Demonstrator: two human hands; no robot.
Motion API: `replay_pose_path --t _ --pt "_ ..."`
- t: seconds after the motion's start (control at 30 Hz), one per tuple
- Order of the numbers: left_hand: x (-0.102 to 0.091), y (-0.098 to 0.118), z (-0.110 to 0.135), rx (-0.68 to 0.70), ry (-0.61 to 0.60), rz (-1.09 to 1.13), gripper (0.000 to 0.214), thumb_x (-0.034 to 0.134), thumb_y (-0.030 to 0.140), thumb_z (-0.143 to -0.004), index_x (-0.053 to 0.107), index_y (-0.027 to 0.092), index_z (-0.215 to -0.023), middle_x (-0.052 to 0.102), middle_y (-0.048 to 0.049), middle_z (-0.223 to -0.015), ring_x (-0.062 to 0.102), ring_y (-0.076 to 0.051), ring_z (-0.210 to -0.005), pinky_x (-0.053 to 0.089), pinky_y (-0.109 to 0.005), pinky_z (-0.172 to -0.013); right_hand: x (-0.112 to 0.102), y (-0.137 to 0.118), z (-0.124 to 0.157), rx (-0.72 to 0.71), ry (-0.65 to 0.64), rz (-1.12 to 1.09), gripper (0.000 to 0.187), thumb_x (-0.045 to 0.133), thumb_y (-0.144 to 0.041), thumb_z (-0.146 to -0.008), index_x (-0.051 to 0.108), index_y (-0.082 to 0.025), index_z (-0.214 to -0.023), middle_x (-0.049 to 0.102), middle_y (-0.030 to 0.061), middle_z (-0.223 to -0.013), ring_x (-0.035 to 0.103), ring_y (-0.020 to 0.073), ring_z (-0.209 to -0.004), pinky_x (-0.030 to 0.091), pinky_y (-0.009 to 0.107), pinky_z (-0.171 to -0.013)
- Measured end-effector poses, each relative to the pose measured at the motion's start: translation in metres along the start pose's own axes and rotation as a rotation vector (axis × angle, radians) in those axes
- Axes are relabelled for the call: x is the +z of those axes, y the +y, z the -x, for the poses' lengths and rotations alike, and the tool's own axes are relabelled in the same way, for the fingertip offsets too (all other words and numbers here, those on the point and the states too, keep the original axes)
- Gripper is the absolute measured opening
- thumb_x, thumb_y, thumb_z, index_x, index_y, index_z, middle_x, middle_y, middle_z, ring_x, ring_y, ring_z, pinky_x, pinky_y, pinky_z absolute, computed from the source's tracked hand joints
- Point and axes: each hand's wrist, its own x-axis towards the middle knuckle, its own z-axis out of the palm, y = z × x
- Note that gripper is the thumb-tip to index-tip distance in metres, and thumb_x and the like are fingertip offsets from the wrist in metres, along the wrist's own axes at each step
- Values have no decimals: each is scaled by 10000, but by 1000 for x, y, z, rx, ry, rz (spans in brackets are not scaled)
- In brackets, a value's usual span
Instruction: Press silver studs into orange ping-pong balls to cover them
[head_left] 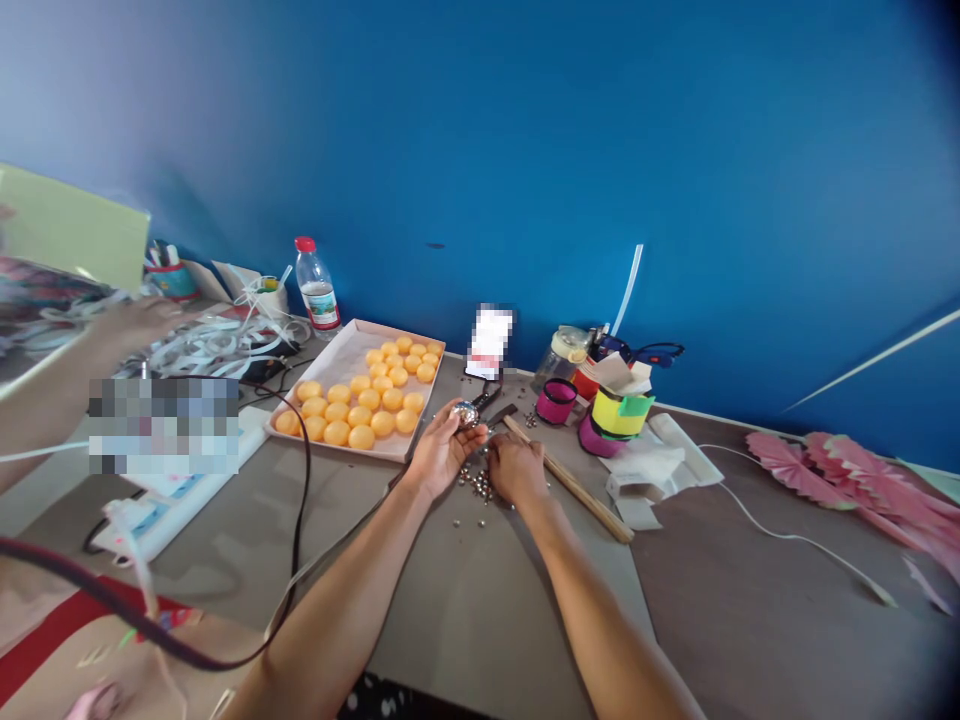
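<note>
My left hand (444,452) is closed around a shiny silver ball (466,412), which shows between the thumb and fingers. Close beside it, my right hand (517,468) has its fingers curled down, and whatever they may pinch is hidden. Small round metal beads (480,486) lie in a loose heap on the table between and below both hands. A hammer with a wooden handle (581,488) rests just right of my right hand, its dark head pointing toward the phone (489,345) that leans against the wall.
A shallow white box (352,350) of orange balls stands left of my hands. Behind it is a red-capped bottle (317,288). Dark cables cross my left side near a power strip (187,500). A co-worker's arm (67,370) reaches in at far left. Pink paper fans (817,470) lie right.
</note>
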Motion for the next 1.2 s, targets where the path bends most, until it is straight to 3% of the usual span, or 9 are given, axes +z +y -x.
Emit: replay_pose_path --t 0.13,0.27,0.33,0.43,0.57,0.67,0.77,0.97,1.2 --pt "0 1 0 -10 -12 14 361 706 259 -769 549 173 -1083 658 -39 -869 668 -166 -738 541 -315 -733 3 1 -1 7 -3 -6 211 425 -142 -865 632 -171 -895 686 98 -937 604 213 -902 292 359 -841" --pt "-3 2 -1 -39 -43 22 286 691 319 -781 583 148 -983 676 -75 -920 656 -152 -735 541 -305 -736 5 2 -1 -25 171 -148 203 423 -151 -859 624 -176 -839 667 95 -945 575 221 -961 303 356 -847" --pt "-5 2 -2 -58 -55 39 269 684 332 -784 595 138 -948 681 -84 -929 652 -148 -733 540 -299 -738 5 2 -1 -73 262 -349 181 438 -158 -836 615 -182 -806 661 76 -897 571 207 -927 332 339 -834" --pt "-7 2 -3 -86 -77 48 250 673 326 -788 612 135 -937 685 -81 -915 646 -145 -724 536 -287 -727 5 1 -4 -88 298 -787 122 498 -253 -810 601 -194 -785 628 27 -763 552 171 -749 392 296 -730" --pt "-7 1 -3 -93 -86 23 280 664 331 -793 625 141 -994 684 -78 -906 638 -147 -708 527 -288 -712 4 -3 -8 -12 241 -1333 167 592 -374 -742 584 -208 -728 556 -21 -645 477 132 -599 395 269 -607" --pt "-5 1 -1 -94 -109 -3 346 671 345 -786 619 149 -1067 678 -76 -894 632 -155 -714 517 -299 -715 1 -7 -8 24 172 -1583 178 656 -358 -661 601 -213 -749 573 -23 -664 472 118 -581 406 273 -604" --pt "-2 1 0 -86 -128 -35 388 689 356 -770 621 148 -1090 669 -71 -868 625 -163 -724 510 -312 -726 -1 -10 -8 60 164 -1645 196 679 -326 -628 600 -219 -772 571 -34 -646 470 113 -565 411 274 -602" --pt "-1 1 2 -80 -154 -72 436 723 323 -744 614 160 -1134 659 -54 -861 621 -158 -709 505 -321 -725 2 -10 -8 44 185 -1582 153 652 -334 -670 572 -207 -694 479 -57 -581 421 98 -543 368 244 -570" --pt "-4 0 2 -73 -176 -114 500 713 312 -762 576 191 -1227 653 -42 -871 620 -145 -724 504 -321 -760 3 -9 -9 45 158 -1549 177 637 -365 -683 554 -208 -689 472 -54 -594 410 103 -544 364 247 -568"
